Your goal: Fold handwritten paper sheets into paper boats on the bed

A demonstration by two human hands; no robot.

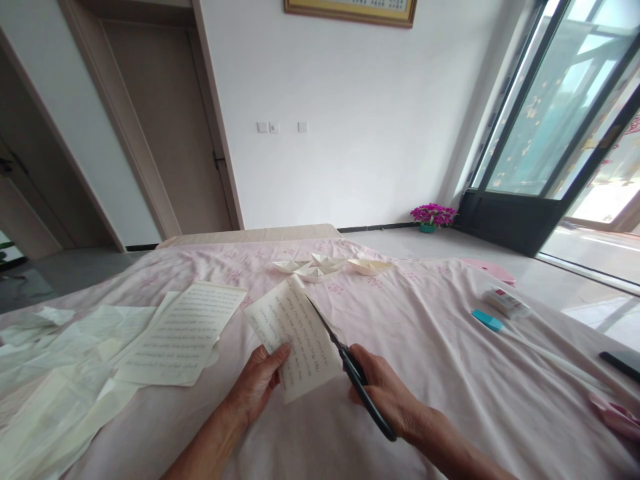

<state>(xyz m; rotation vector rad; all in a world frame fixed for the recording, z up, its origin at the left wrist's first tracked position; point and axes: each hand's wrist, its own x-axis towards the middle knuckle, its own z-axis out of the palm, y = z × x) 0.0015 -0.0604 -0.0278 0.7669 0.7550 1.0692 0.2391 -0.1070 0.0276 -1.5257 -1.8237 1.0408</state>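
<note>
The left hand (pixel 263 380) pinches a written sheet (pixel 303 347) by its left edge, above the pink cloth (pixel 420 320); the right hand (pixel 383 385) grips scissors (pixel 358 379), blades at the sheet. Held on one side only, the paper could flex and the cut wander. Paper boats (pixel 319 273) lie toward the cloth's far edge, loose pages (pixel 175 340) toward its left edge.

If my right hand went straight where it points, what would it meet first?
Likely the paper in your left hand; the scissors overlap it in view, though depth is unclear.
</note>
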